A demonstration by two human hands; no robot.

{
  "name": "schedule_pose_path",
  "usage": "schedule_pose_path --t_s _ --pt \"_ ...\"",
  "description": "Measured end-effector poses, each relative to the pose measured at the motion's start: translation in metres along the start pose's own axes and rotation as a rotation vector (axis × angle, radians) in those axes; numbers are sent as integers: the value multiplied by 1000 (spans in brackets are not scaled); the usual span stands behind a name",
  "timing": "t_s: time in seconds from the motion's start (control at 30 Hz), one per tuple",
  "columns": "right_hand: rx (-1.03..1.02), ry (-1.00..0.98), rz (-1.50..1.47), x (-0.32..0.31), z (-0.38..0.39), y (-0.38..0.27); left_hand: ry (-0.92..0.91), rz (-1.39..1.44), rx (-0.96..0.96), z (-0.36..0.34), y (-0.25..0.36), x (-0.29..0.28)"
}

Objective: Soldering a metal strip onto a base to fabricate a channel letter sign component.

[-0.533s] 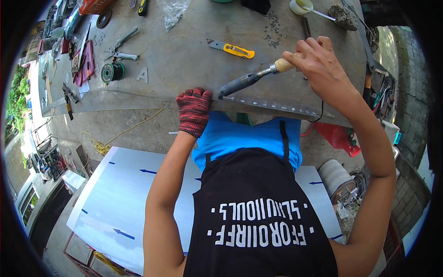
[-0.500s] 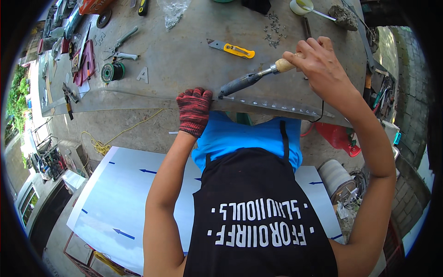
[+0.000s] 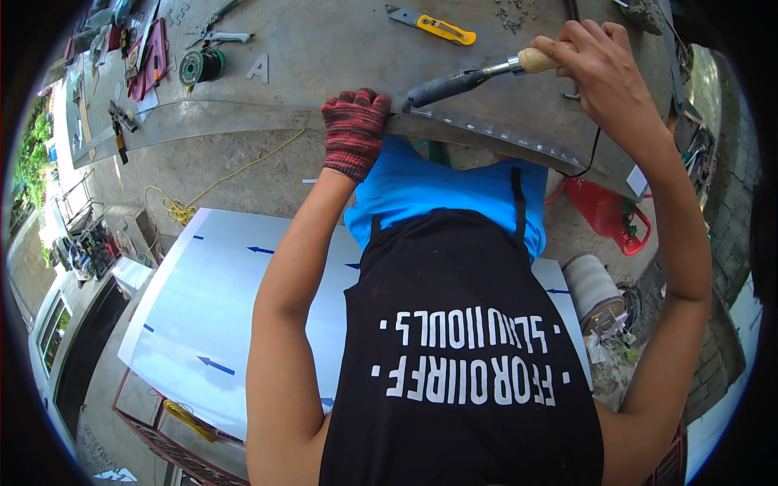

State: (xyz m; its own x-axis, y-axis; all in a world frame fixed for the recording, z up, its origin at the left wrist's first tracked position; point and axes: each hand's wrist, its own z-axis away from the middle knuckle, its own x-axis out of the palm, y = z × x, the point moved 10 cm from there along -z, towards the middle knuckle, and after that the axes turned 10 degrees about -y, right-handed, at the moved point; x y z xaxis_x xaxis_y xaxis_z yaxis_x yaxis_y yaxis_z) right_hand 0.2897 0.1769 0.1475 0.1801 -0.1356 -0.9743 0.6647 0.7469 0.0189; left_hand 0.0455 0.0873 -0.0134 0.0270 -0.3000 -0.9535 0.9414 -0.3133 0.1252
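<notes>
My right hand (image 3: 604, 69) is wrapped round the wooden handle of a soldering iron (image 3: 450, 87). The iron slants down to the left, and its dark tip is at the near edge of the worktable (image 3: 292, 81). A row of small shiny spots (image 3: 486, 130) runs along that edge, to the right of the tip. Just left of the tip, my left hand (image 3: 355, 134), in a red and black knit glove, has its fingers bent at the table edge. What those fingers hold, if anything, is hidden. A dark cord (image 3: 596, 154) hangs below my right hand.
A yellow utility knife (image 3: 433, 26) lies beyond the iron, near small metal bits (image 3: 515, 16). Leftward are a wire spool (image 3: 201, 66), a metal letter (image 3: 258, 69) and pliers (image 3: 121, 121). A red container (image 3: 604, 211) is below the table at right; a white sheet (image 3: 194, 300) lies behind me.
The view has shifted, so the table and its tools appear higher in the picture and slightly to the right. Both hands and the soldering iron keep nearly the same places at the table edge.
</notes>
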Motion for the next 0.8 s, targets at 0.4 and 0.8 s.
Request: schedule_pose_path --t_s 0.4,0.8 --pt "30 14 -15 -9 7 3 -10 16 -17 4 1 -1" --pt "12 20 -22 -9 1 -3 -14 -1 -29 3 -1 3"
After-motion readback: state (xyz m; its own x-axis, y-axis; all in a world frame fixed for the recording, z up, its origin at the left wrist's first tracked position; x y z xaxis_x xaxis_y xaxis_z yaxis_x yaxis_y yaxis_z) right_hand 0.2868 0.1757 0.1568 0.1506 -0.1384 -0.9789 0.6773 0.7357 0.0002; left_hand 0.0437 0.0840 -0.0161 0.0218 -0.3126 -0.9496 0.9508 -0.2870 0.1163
